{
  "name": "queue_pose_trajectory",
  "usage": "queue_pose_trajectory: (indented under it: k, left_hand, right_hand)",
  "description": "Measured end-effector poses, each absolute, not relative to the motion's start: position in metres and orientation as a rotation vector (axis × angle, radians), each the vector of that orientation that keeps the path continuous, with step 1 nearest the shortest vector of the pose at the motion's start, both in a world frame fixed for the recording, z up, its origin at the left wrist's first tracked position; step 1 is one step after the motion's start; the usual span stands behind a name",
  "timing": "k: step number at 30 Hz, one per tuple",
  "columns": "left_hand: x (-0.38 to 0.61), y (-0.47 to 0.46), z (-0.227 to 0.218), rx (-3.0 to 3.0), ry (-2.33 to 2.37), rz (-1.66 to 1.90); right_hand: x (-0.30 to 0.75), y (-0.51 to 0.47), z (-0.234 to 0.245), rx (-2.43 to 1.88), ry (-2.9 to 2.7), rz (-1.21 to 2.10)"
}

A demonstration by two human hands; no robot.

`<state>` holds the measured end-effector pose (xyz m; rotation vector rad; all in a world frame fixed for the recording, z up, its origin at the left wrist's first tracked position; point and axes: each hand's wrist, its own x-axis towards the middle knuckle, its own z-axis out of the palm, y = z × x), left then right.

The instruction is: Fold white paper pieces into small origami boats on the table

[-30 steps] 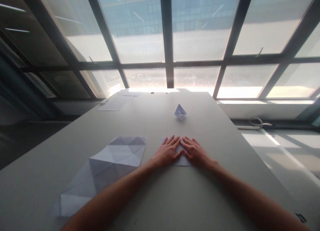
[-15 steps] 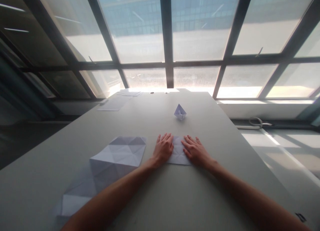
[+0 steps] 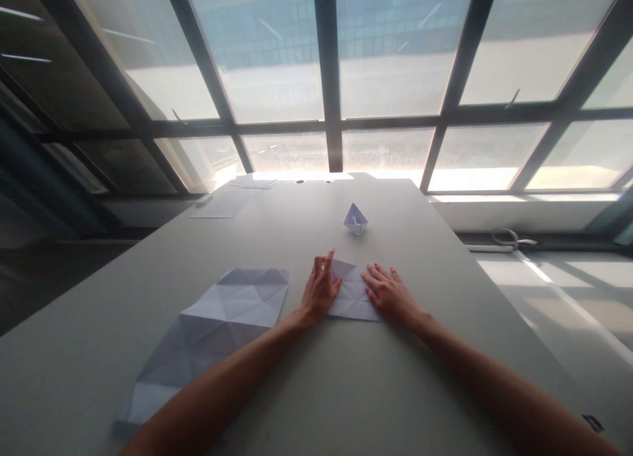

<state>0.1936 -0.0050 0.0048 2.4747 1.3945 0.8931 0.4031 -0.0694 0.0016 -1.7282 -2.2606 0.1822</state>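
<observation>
A small creased sheet of paper (image 3: 352, 291) lies on the white table between my hands, with fold lines crossing its middle. My left hand (image 3: 319, 291) is turned on its side at the sheet's left edge, which looks slightly raised. Its thumb rests on the paper, and the other fingers are bent close together behind the edge. On the right edge my right hand (image 3: 390, 294) lies flat with its fingers stretched out. Just beyond the hands stands a small folded paper boat (image 3: 355, 220).
A large creased paper sheet (image 3: 232, 304) spreads over the table's left side, partly behind my left forearm. Flat white sheets (image 3: 217, 207) lie at the far left. Tall windows (image 3: 281, 80) rise behind the table (image 3: 316, 397), and a coiled cable (image 3: 505, 237) sits right of it.
My left hand has turned from lying flat to standing on its side, fingers bent, at the sheet's left edge. The sheet has tilted slightly. My right hand stays flat.
</observation>
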Motion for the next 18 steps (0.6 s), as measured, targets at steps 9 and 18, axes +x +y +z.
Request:
queue_pose_trajectory:
  k: [9, 18]
  left_hand:
    - [0.201, -0.021, 0.013, 2.722, 0.95, 0.535]
    - [0.199, -0.017, 0.011, 2.884, 0.701, 0.151]
  right_hand:
    - [0.403, -0.069, 0.0, -1.726, -2.242, 0.198]
    - [0.403, -0.068, -0.002, -1.741, -2.224, 0.209]
